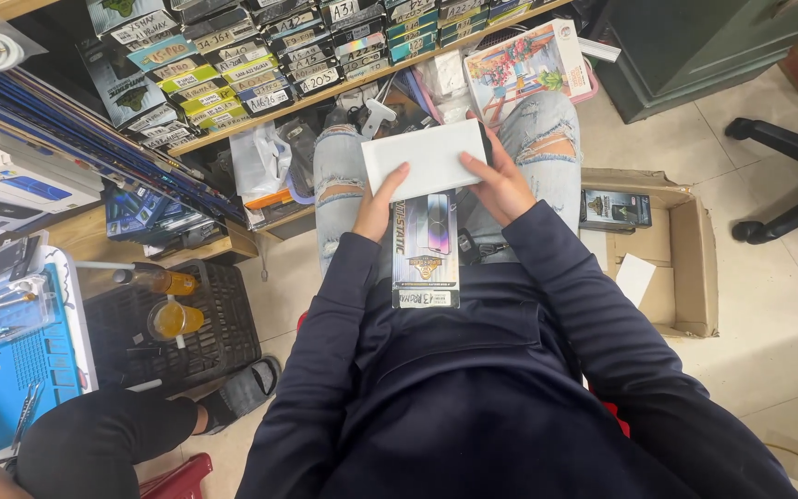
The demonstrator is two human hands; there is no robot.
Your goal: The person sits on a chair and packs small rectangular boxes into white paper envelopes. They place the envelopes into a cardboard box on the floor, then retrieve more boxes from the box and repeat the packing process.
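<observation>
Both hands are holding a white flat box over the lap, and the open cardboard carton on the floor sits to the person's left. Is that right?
Not quite. The head view shows the open cardboard carton on the floor to the person's right, not the left. The rest stands: the left hand and the right hand both hold the white flat box over the lap.

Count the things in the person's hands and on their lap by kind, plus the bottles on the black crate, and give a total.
White flat packet, held by left hand and right hand: 1
Printed retail package on lap: 1
Orange-liquid bottles on black crate: 2
Total: 4
</observation>
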